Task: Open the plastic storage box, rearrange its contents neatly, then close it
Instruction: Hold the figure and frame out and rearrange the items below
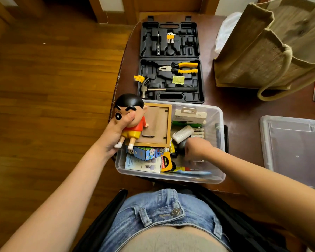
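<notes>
I see the clear plastic storage box (220, 142) already open on the near table edge, its clear lid (295, 151) lying right, my left hand (115, 135) gripping the red-shirted cartoon figurine (133, 122), my right hand (196, 149) curled among the contents, grip unclear, so arranging and closing remain.

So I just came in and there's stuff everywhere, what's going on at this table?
A person is sorting a clear plastic storage box on the table. Its lid is off and lies to the right. The left hand has its grip round a cartoon boy figurine, held over the box's left edge. The right hand reaches down among the contents, near a tape measure and a wooden picture frame; whether it holds anything is unclear. An open black tool case sits behind.
</notes>
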### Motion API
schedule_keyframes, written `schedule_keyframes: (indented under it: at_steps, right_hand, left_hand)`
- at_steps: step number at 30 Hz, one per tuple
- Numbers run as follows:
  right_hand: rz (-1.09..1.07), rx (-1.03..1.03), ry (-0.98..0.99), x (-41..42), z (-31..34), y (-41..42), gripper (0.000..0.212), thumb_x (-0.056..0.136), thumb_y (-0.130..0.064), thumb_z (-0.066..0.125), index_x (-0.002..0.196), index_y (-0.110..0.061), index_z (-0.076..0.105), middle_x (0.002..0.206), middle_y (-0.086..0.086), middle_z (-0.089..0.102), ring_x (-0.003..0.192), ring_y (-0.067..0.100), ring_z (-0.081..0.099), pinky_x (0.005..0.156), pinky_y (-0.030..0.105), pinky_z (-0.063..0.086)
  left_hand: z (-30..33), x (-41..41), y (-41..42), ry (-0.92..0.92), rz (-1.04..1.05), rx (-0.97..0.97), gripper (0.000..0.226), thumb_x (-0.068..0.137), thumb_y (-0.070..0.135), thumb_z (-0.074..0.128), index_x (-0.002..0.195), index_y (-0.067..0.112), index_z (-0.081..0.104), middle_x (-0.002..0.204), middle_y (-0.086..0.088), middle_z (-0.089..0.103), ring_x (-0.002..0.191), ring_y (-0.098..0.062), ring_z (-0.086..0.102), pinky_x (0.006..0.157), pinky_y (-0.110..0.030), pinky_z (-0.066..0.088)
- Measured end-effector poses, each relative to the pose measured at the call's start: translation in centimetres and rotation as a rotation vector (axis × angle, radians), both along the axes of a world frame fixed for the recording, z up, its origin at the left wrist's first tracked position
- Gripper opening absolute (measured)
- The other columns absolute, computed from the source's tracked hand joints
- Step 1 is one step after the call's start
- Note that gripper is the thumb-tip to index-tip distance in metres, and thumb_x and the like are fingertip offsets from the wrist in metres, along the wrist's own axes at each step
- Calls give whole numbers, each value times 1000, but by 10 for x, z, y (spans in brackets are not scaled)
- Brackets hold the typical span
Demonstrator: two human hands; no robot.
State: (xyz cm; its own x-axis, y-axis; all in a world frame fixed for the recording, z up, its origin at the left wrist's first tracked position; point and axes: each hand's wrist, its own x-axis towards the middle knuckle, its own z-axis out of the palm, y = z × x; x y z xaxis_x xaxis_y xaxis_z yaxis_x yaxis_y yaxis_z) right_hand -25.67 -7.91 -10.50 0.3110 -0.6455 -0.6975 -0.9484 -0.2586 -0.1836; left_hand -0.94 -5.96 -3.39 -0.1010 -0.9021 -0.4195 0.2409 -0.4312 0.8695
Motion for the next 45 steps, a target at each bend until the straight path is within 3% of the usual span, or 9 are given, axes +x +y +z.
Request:
schedule_keyframes:
  at_steps: [4, 9, 14, 19, 23, 28, 36, 40, 45]
  right_hand:
    - [-299, 91, -377, 22, 3, -4, 15, 86, -25, 66, 87, -10, 64, 85, 8, 71, 72, 17, 65, 70, 31, 54]
    - [-258, 125, -297, 41, -11, -2, 32, 87, -32, 63, 106, -6, 64, 102, 10, 68, 90, 22, 65, 81, 35, 54]
    - [-220, 106, -214, 49, -14, -10, 26, 87, -28, 63, 95, -3, 66, 98, 13, 70, 74, 20, 56, 66, 27, 44]
    - [-131, 80, -230, 46, -12, -15, 38, 83, -34, 68, 110, -7, 65, 110, 11, 66, 100, 29, 60, 84, 34, 50]
    - [-206, -52, -326, 31, -6, -13, 27, 87, -31, 64, 102, -9, 65, 104, 8, 66, 92, 23, 59, 79, 35, 50]
    - [-416, -76, -458, -12, 17, -18, 13, 87, -24, 66, 87, -11, 62, 86, 4, 66, 74, 14, 60, 64, 24, 49]
    - [94, 64, 58, -13, 21, 0, 34, 78, -35, 72, 86, -2, 70, 85, 11, 69, 70, 21, 53, 66, 30, 48]
    - [151, 1, 159, -16, 14, 12, 40, 79, -39, 71, 61, -12, 48, 71, 6, 54, 69, 23, 49, 61, 27, 39]
    - [220, -49, 302, -11, 2, 22, 27, 87, -30, 64, 105, -9, 63, 106, 7, 65, 99, 27, 62, 69, 30, 45]
  left_hand:
    - [-5, 5, 2, 20, 14, 15, 87, 47, 63, 82, 117, 18, 58, 86, -8, 72, 64, -13, 67, 47, -23, 52]
    - [-5, 4, 1, 26, -2, -3, 92, 52, 61, 82, 125, 13, 53, 90, -13, 71, 60, -14, 66, 45, -22, 51]
    - [-6, 4, 1, 18, 5, -10, 97, 51, 62, 82, 128, 11, 52, 98, -21, 65, 62, -17, 65, 47, -25, 52]
    - [-4, 3, 1, 14, -2, 2, 96, 46, 62, 83, 124, 12, 53, 94, -14, 67, 65, -15, 67, 48, -26, 53]
    - [-3, 3, 1, 1, 10, 14, 105, 44, 63, 83, 129, 10, 51, 100, -19, 65, 73, -20, 67, 52, -27, 54]
    - [-3, 3, 2, 34, 0, -1, 90, 47, 60, 84, 121, 17, 56, 91, -9, 71, 73, -16, 70, 52, -26, 54]
    - [-6, 5, 2, 1, 4, 10, 93, 45, 64, 83, 121, 17, 57, 99, -15, 68, 76, -20, 68, 53, -27, 55]
    - [-5, 4, 2, 12, -5, 3, 88, 47, 62, 83, 118, 18, 58, 96, -14, 71, 77, -21, 69, 54, -27, 56]
    - [-3, 2, 3, 24, -24, -25, 82, 49, 62, 82, 114, 19, 57, 82, -4, 74, 67, -11, 69, 49, -22, 53]
